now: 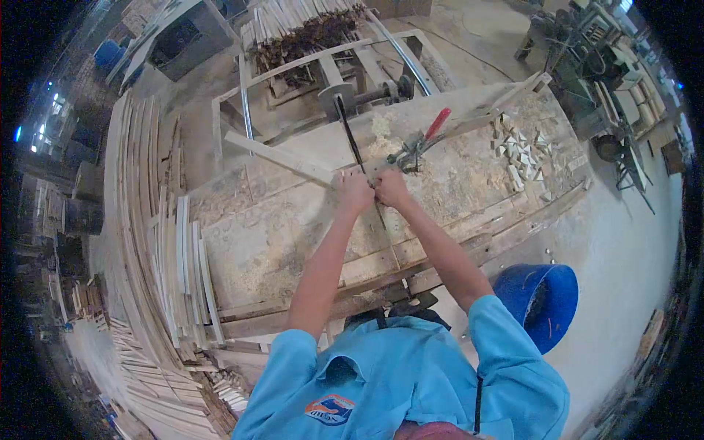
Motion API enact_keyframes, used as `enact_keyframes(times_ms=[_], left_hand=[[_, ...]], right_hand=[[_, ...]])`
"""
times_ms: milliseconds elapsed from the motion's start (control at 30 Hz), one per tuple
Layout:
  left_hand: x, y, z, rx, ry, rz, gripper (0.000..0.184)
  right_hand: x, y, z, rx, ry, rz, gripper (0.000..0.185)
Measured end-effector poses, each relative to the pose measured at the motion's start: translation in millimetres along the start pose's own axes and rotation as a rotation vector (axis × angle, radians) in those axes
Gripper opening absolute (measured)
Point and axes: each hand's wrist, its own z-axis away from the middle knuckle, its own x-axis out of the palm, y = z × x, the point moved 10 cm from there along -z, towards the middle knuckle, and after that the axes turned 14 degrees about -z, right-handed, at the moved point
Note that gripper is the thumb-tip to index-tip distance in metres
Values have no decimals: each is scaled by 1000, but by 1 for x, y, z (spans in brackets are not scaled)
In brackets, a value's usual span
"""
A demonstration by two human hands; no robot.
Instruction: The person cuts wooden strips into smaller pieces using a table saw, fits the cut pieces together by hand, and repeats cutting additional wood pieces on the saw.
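Observation:
Both my hands are near the middle of a wooden work table (264, 257), on either side of a dark slot. My left hand (354, 191) is closed on the end of a pale wooden strip (282, 158) that slants up to the left. Just right of the slot, my right hand (391, 187) is closed beside a metal clamp (411, 154) with a red handle (438, 123); what its fingers hold is hidden. A dark blade or bar (347, 136) runs from a shaft at the back down toward my hands.
Small cut wood pieces (521, 154) lie on the table's right side. Long strips (136, 220) are stacked at the left. A blue bin (543, 301) stands at the front right. Behind the table is a metal-railed frame (418, 66). Machinery (601, 73) occupies the back right.

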Motion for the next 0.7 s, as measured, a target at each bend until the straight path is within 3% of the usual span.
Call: enact_keyframes(times_ms=[100, 200, 400, 500, 600, 700], left_hand=[[3, -4, -7, 1, -59, 67, 25], [1, -12, -6, -29, -101, 242, 23], [-4, -15, -6, 31, 103, 426, 9], [-4, -16, -9, 73, 140, 392, 13], [-4, -15, -14, 96, 69, 621, 17], [2, -15, -16, 82, 94, 597, 23]], right_hand=[[3, 13, 1, 44, 51, -91, 19], [-3, 8, 10, -74, 169, -170, 16], [4, 24, 10, 80, 126, -331, 18], [10, 30, 3, 87, 81, -237, 18], [7, 43, 1, 72, 195, -323, 19], [-12, 54, 7, 91, 450, -372, 17]])
